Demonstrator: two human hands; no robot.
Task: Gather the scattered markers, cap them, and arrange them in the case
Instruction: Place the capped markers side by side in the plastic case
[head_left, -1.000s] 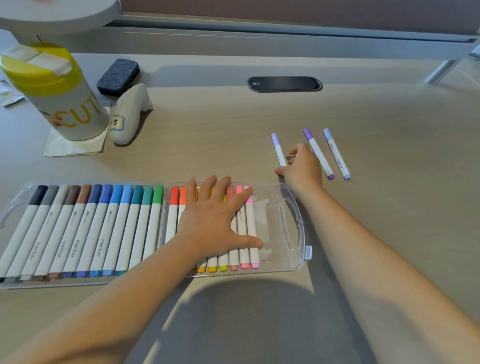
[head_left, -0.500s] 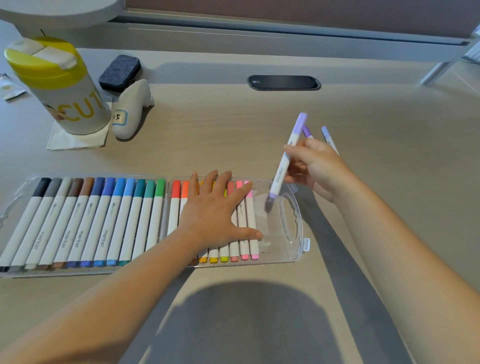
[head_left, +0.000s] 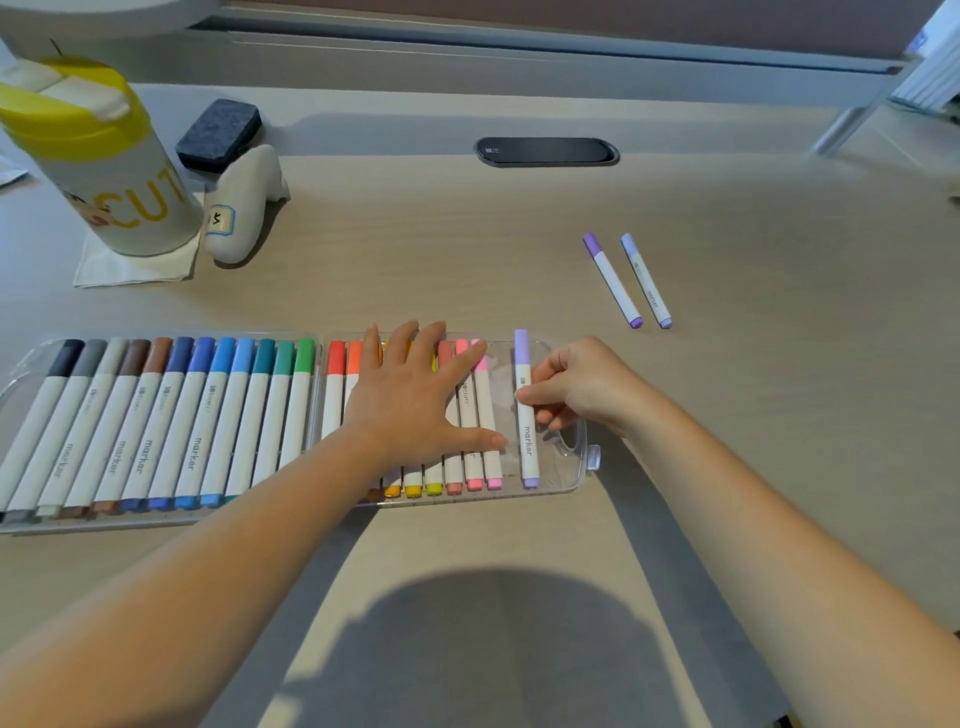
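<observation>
setting a lilac marker (head_left: 525, 415) into the case (head_left: 563, 470) beside the pinks, right hand (head_left: 576, 387) pinches its barrel; left hand (head_left: 415, 400) lies flat and spread on the row. next: release, fetch two purple markers (head_left: 628, 280) from the desk (head_left: 519, 234).

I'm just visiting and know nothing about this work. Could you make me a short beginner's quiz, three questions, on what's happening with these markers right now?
1. True or false: the left hand lies flat on the markers in the case.
2. What does the right hand pinch? A) the lilac marker B) the eraser C) the cup
3. How many markers lie loose on the desk, outside the case?

Key
1. True.
2. A; it sits in the case right of the pink marker.
3. Two: the purple marker and the pale lilac marker.
</observation>
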